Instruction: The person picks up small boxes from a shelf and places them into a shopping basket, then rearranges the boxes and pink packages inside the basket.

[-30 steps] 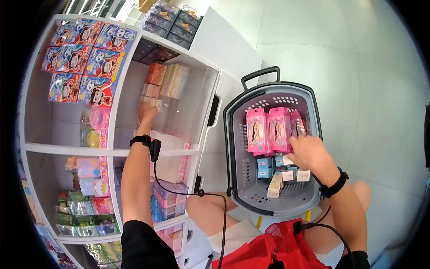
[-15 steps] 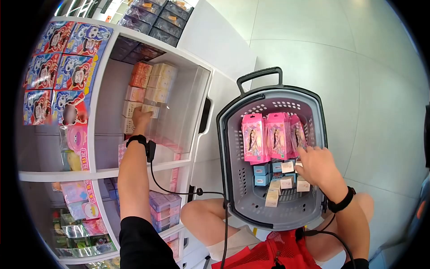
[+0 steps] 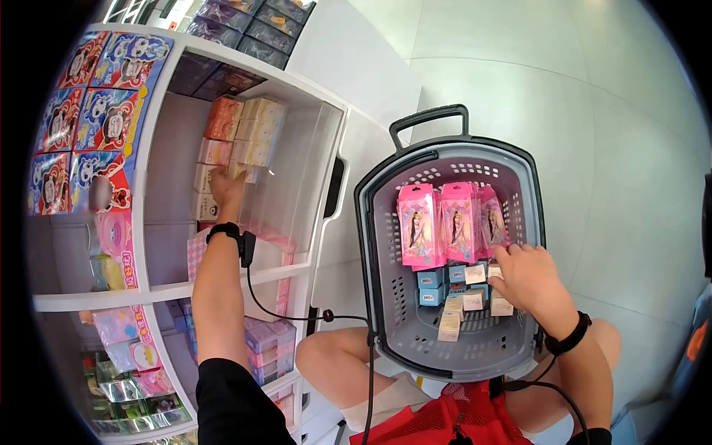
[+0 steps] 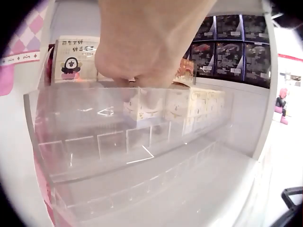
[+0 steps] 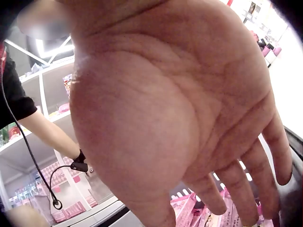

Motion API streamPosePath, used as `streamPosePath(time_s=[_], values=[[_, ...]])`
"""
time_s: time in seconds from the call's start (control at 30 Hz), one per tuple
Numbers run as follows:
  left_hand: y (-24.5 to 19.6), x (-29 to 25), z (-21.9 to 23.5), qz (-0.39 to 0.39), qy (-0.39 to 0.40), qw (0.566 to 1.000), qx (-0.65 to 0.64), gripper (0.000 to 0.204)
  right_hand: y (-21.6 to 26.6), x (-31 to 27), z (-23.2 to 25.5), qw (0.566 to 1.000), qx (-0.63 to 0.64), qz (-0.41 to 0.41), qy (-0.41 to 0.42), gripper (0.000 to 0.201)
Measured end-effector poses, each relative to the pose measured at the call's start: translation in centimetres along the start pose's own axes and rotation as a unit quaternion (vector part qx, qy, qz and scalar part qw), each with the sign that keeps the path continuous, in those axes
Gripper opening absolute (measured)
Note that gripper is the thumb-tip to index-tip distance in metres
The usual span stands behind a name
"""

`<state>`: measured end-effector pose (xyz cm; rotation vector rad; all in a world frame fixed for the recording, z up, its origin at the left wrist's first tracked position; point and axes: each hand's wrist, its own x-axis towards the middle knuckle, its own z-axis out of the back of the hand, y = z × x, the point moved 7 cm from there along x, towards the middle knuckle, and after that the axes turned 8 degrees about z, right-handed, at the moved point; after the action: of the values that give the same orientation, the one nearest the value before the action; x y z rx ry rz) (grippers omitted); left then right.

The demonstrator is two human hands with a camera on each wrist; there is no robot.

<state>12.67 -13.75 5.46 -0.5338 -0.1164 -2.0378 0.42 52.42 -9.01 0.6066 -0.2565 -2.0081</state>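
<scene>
Inside the shelf, my left hand (image 3: 228, 194) reaches behind a clear acrylic panel (image 4: 189, 127) and pinches a small cream box (image 4: 137, 113) between thumb and fingers. Beside it stand a row of cream boxes (image 3: 257, 130), an orange box (image 3: 223, 117) and a pink box (image 3: 214, 152). My right hand (image 3: 530, 276) hangs over the right side of a grey basket (image 3: 415, 356), fingers spread and loose, palm bare in the right wrist view. Pink packages (image 3: 421, 226) lie under and beside its fingertips. Small blue boxes (image 3: 430, 288) and cream boxes (image 3: 449, 326) lie lower in the basket.
A black handle (image 3: 429, 115) stands up at the basket's far end. Left of the hands, blue and red boxes (image 3: 104, 119) fill a shelf compartment. Dark clear-fronted boxes (image 3: 259, 37) stand behind. A black cable (image 3: 326, 317) runs from the left wrist across the knee.
My left hand has moved a little left, back among the cream boxes. My right hand has drawn away from the pink packages toward the basket's right rim. The head view has shifted.
</scene>
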Motion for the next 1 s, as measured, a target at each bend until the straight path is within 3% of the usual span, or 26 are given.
streamPosePath(time_s=[0.13,0.23,0.3,0.37,0.5,0.57,0.63,0.67,0.7,0.73,0.83,0.9,1.0], values=[[-0.7,-0.7,1.0,-0.002,-0.007,1.0,0.018,0.061,-0.2,0.1,-0.1,1.0,0.005,0.005,-0.002,0.039],[2.4,2.8,0.9,-0.011,-0.021,1.0,0.019,0.054,-0.2,0.1,-0.1,1.0,0.018,0.008,-0.016,0.038],[1.7,1.8,0.4,-0.025,-0.054,0.998,0.024,0.047,-0.4,0.1,0.0,1.0,0.029,-0.001,0.007,0.037],[-3.2,-1.4,3.0,-0.036,-0.063,0.995,-0.073,0.039,-0.6,0.0,0.2,1.0,0.026,-0.003,0.011,0.036],[-12.9,-13.7,7.2,-0.084,-0.042,0.952,-0.29,0.03,-0.6,-0.4,0.7,1.0,0.022,-0.005,-0.022,0.034],[-18.3,-22.8,7.1,-0.16,0.052,0.931,-0.324,0.03,-0.8,-0.8,0.9,0.999,0.031,-0.01,-0.013,0.033],[-23.5,-34.3,5.2,-0.203,0.236,0.911,-0.27,0.031,-0.8,-1.1,1.2,0.999,0.037,-0.014,-0.012,0.028],[-26.0,-40.1,4.0,-0.273,0.336,0.871,-0.232,0.034,-1.0,-1.2,0.9,0.999,0.038,-0.019,-0.009,0.028],[-27.5,-45.8,3.2,-0.288,0.484,0.81,-0.167,0.039,-1.1,-1.3,0.6,0.999,0.044,-0.008,-0.028,0.031],[-27.0,-50.8,1.0,-0.289,0.577,0.744,-0.173,0.051,-1.1,-1.3,0.7,0.998,0.048,0.004,-0.05,0.036],[-28.2,-57.8,-2.2,-0.337,0.546,0.74,-0.202,0.056,-1.1,-1.2,0.4,0.998,0.054,-0.008,-0.034,0.037],[-29.5,-61.0,-3.0,-0.472,0.478,0.719,-0.18,0.056,-1.3,-1.4,0.6,0.999,0.051,-0.019,-0.004,0.038],[-28.5,-64.6,-5.3,-0.493,0.502,0.693,-0.156,0.055,-1.6,-1.7,0.5,0.998,0.061,-0.019,0.001,0.038]])
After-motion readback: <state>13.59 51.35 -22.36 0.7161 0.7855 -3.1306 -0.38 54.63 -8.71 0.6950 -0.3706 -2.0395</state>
